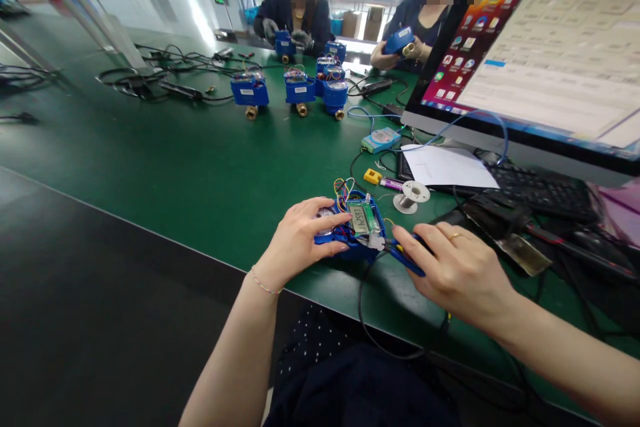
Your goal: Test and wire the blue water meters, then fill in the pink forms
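Both hands meet at a blue meter (356, 230) near the green table's (200, 173) front edge; left hand (300, 237) cups its side, fingers curled around it. Right hand (457, 270) pinches a blue-handled tool (404, 259) against the meter; a wire spool (411, 195) lies just beyond.

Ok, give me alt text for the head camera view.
Left hand steadies an open blue meter on a green table while the right hand holds a blue-handled tool to it. Monitor at right; more meters beyond.

Left hand (300, 235) steadies a blue meter (356, 230); right hand (453, 267) holds a blue-handled tool (406, 260) against it.
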